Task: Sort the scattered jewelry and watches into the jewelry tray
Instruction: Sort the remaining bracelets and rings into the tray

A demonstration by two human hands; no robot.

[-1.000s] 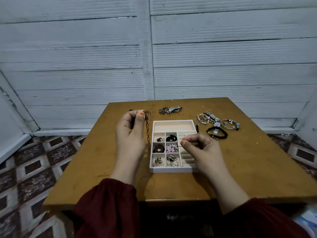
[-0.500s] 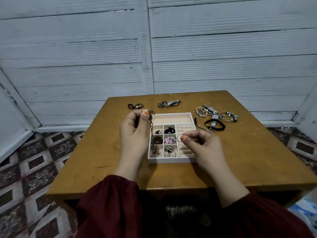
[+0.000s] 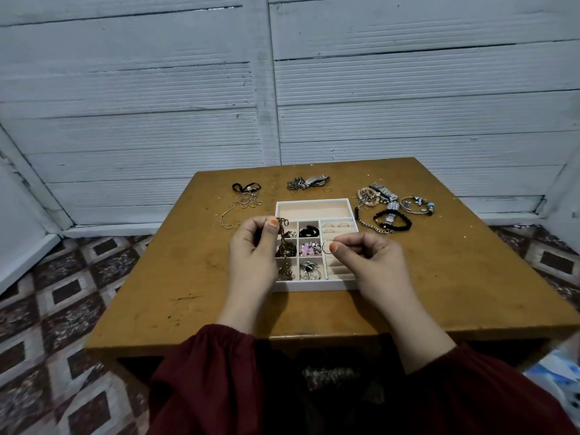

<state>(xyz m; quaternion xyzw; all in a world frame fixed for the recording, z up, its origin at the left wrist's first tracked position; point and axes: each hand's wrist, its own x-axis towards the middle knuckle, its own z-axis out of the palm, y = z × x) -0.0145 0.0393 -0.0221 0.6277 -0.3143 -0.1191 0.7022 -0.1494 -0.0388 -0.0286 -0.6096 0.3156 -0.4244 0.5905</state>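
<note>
— The left hand (image 3: pixel 251 249)?
— Pinched the top of a dark chain (image 3: pixel 284 243) between thumb and fingertip; dangled it into the left compartments of the jewelry tray (image 3: pixel 314 285).
— And the right hand (image 3: pixel 373 255)?
— Pinched a thin ring (image 3: pixel 326 247), just above the ring slots.
— Worried about anything?
— Could have snagged the chain on pieces already filed and dragged them out. Might have fumbled so slim a ring and sent it rolling off the table (image 3: pixel 188 277).
— Left outside?
— Watches (image 3: pixel 315 181), bracelets (image 3: pixel 366 196), a fine necklace (image 3: pixel 241 202), all beyond the tray.
</note>
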